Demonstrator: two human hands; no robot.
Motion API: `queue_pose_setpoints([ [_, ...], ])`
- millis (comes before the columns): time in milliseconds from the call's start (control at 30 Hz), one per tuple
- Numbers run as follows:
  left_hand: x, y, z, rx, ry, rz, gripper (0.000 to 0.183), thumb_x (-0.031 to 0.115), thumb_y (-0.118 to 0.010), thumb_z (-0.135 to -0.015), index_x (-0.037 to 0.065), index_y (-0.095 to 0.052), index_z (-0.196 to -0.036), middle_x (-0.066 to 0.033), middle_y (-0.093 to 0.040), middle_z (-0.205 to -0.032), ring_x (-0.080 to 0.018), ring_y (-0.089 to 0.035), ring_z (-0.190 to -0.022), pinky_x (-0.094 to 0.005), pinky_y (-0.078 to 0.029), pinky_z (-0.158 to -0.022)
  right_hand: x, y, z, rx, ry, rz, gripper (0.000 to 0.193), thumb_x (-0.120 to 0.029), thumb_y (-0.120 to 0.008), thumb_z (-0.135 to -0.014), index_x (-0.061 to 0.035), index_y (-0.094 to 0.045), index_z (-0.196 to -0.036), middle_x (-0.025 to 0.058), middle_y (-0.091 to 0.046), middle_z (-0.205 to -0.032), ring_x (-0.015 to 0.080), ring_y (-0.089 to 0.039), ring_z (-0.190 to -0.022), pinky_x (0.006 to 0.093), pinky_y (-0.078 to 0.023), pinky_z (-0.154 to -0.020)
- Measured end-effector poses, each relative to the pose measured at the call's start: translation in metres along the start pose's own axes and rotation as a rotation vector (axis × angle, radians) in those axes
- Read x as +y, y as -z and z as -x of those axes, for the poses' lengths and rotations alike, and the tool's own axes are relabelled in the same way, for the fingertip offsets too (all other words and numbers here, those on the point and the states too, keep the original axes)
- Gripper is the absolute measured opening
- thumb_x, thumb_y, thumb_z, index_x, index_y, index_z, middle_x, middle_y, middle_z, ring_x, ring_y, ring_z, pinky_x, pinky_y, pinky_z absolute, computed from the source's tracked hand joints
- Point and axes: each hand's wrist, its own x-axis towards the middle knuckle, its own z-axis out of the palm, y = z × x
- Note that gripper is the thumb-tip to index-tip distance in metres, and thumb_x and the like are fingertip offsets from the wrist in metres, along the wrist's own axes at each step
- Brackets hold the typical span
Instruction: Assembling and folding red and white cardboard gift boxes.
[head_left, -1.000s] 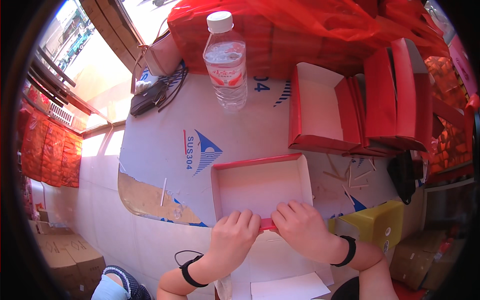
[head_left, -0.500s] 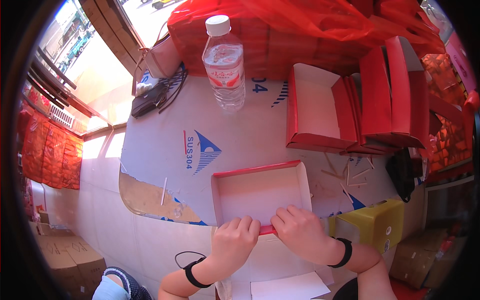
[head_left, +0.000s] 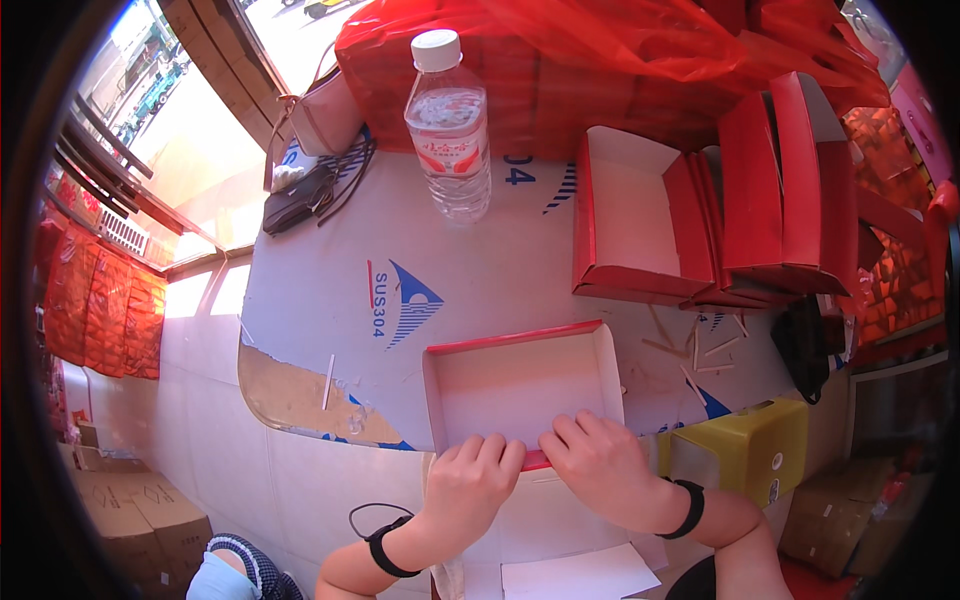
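Observation:
An open cardboard box [head_left: 524, 385], white inside with red edges, lies at the near edge of the table. Its near wall is between my hands, and a white flap [head_left: 565, 510] hangs from that wall toward me. My left hand [head_left: 474, 483] is closed over the wall's red rim, fingers curled. Just to its right, my right hand [head_left: 600, 462] grips the same rim, knuckles up. A short piece of red edge shows between the two hands. My thumbs are hidden.
Red boxes [head_left: 640, 215] stand at the table's right, beside scattered thin strips [head_left: 697, 350]. A water bottle [head_left: 450, 135] stands behind, near a pink bag [head_left: 325, 115] and a black pouch [head_left: 298, 202]. Red plastic [head_left: 600, 50] covers the back. A yellow stool [head_left: 745, 450] is at the right.
Both hands keep hold of the near wall and have come slightly closer together along the rim. The box stays in place.

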Motion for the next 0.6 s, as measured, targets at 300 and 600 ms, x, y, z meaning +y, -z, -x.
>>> queue_pose_setpoints([
  [300,-0.0015,-0.0006,0.0003,-0.062,0.010,0.005,0.016,0.008,-0.068,-0.067,0.009,-0.055,-0.077,-0.0027,-0.053,-0.072,-0.0192,-0.055,-0.065,-0.0304,-0.046,-0.057,0.0022,0.0012,-0.0001,-0.048,0.016,-0.025,0.014,-0.010,-0.064,-0.064,-0.0102,-0.051,-0.070,0.0022,-0.046,-0.072,0.0152,-0.052,-0.069,0.0242,-0.041,-0.053],
  [600,0.0006,-0.0014,0.0002,-0.053,0.033,0.027,0.017,0.008,-0.069,-0.066,0.009,-0.056,-0.076,-0.0029,-0.052,-0.073,-0.0197,-0.056,-0.066,-0.0312,-0.045,-0.057,0.0018,0.0003,0.0003,-0.033,0.016,-0.040,0.015,-0.010,-0.064,-0.064,-0.0106,-0.051,-0.070,0.0020,-0.046,-0.072,0.0153,-0.052,-0.068,0.0246,-0.040,-0.052],
])
